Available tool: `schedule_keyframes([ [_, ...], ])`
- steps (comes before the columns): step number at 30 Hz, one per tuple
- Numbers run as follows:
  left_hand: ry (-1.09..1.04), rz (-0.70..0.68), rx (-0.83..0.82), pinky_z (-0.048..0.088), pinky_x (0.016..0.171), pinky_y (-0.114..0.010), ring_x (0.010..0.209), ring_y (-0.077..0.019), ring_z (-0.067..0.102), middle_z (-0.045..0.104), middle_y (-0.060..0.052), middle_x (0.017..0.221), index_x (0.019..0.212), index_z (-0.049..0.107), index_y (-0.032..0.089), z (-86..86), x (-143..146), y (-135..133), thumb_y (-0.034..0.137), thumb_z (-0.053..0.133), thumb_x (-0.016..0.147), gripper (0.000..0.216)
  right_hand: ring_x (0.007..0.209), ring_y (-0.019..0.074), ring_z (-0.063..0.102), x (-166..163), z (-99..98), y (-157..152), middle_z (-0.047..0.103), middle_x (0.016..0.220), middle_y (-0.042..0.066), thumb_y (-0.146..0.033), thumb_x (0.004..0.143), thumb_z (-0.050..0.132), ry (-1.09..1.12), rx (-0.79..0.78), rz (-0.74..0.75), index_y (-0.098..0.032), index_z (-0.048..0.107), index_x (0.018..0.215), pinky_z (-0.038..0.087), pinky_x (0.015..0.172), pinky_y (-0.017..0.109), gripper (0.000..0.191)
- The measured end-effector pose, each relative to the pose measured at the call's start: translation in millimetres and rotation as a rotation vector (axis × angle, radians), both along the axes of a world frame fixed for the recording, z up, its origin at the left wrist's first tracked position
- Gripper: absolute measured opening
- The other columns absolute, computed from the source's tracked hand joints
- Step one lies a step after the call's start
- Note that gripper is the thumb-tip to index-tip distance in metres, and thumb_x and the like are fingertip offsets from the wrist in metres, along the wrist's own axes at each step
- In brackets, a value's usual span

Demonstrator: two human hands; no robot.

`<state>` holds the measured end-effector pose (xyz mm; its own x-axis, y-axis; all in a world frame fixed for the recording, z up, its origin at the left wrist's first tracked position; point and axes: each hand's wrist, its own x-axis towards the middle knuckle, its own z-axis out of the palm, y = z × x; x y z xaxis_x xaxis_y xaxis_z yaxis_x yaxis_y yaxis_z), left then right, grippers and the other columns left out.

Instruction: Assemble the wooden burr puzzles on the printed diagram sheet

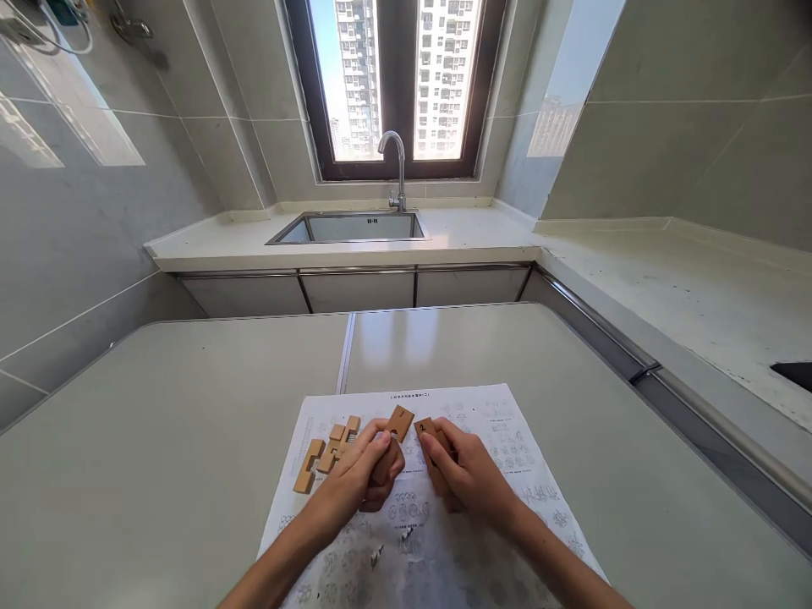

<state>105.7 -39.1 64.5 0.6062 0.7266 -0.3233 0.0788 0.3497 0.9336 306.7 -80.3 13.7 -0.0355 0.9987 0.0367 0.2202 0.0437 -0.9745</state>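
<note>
Left hand [366, 468] (sheet's [520, 474] ten o'clock) and right hand [468, 470] (two) are pinching numbered wooden blocks [427, 429], apparently comparing; turning is requiring looser grips.

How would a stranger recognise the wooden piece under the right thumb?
On the table lies a white printed sheet. Over it, the right hand grips a brown wooden puzzle piece, set apart from its neighbours by a dark numeral 2.

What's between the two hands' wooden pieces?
Just printed sheet shows in the head view between the wooden pieces in the left hand and those in the right hand.
</note>
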Motion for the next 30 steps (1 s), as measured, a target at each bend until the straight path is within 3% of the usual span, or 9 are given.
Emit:
schedule_keyframes([
  [3, -0.019, 0.026, -0.097, 0.013, 0.046, -0.022, 0.047, -0.0079, 0.015, 0.031, 0.01, 0.058, 0.082, 0.051, 0.021, -13.0, 5, -4, 0.063, 0.048, 0.1, 0.046, 0.06, 0.0176, 0.044, -3, -3.4, 0, 0.051, 0.066, -0.003, -0.05, 0.105, 0.05, -0.146, 0.049, -0.009, -0.025, 0.051, 0.079, 0.031, 0.059, 0.031, 0.037],
  [6, -0.024, 0.057, -0.17, 0.014, 0.048, -0.023, 0.049, -0.0086, 0.017, 0.035, 0.008, 0.06, 0.08, 0.052, 0.02, -21.9, 5, -2, 0.063, 0.046, 0.099, 0.047, 0.063, 0.0191, 0.046, -7, -4.3, -2, 0.055, 0.069, 0.0, -0.043, 0.104, 0.052, -0.256, 0.067, -0.062, -0.025, 0.053, 0.076, 0.032, 0.06, 0.032, 0.034],
  [12, -0.051, 0.026, -0.147, 0.016, 0.05, -0.024, 0.051, -0.0098, 0.016, 0.029, 0.009, 0.055, 0.081, 0.052, 0.02, -29.1, 1, -1, 0.055, 0.041, 0.103, 0.043, 0.071, 0.0214, 0.053, -10, -4.7, -2, 0.06, 0.081, 0.003, -0.039, 0.103, 0.055, -0.31, 0.096, -0.136, -0.025, 0.053, 0.076, 0.038, 0.065, 0.034, 0.03],
  [18, -0.104, 0.061, -0.102, 0.023, 0.05, -0.023, 0.051, -0.0076, 0.024, 0.047, 0.005, 0.074, 0.092, 0.055, 0.02, -36.1, -2, -1, 0.046, 0.052, 0.1, 0.027, 0.073, 0.0228, 0.053, -7, -7.1, 0, 0.06, 0.08, 0.004, -0.04, 0.103, 0.057, -0.259, 0.105, -0.151, -0.025, 0.053, 0.075, 0.039, 0.066, 0.035, 0.032],
  [22, -0.004, 0.047, 0.023, 0.031, 0.053, -0.025, 0.052, -0.009, 0.03, 0.051, 0.004, 0.077, 0.106, 0.057, 0.021, -31.7, -2, -2, 0.059, 0.054, 0.1, 0.038, 0.069, 0.022, 0.051, -5, -6.2, 2, 0.059, 0.078, 0.003, -0.042, 0.103, 0.056, -0.205, 0.082, -0.129, -0.025, 0.057, 0.077, 0.038, 0.064, 0.035, 0.031],
  [25, 0.131, 0.057, 0.282, 0.038, 0.061, -0.028, 0.06, -0.0151, 0.046, 0.058, 0.001, 0.077, 0.116, 0.056, 0.022, -30.4, -1, -5, 0.057, 0.049, 0.104, 0.038, 0.069, 0.0221, 0.05, -3, -5.3, 3, 0.061, 0.078, 0.004, -0.046, 0.103, 0.057, -0.18, 0.074, -0.132, -0.025, 0.062, 0.08, 0.038, 0.064, 0.035, 0.032],
  [30, 0.44, 0.097, 0.644, 0.041, 0.065, -0.033, 0.068, -0.0229, 0.061, 0.067, -0.004, 0.076, 0.102, 0.062, 0.025, -35.6, -5, -10, 0.045, 0.049, 0.106, 0.025, 0.072, 0.0231, 0.052, 0, -3.2, 4, 0.064, 0.079, 0.004, -0.057, 0.1, 0.059, -0.064, -0.024, -0.145, -0.024, 0.07, 0.088, 0.04, 0.067, 0.036, 0.037],
])
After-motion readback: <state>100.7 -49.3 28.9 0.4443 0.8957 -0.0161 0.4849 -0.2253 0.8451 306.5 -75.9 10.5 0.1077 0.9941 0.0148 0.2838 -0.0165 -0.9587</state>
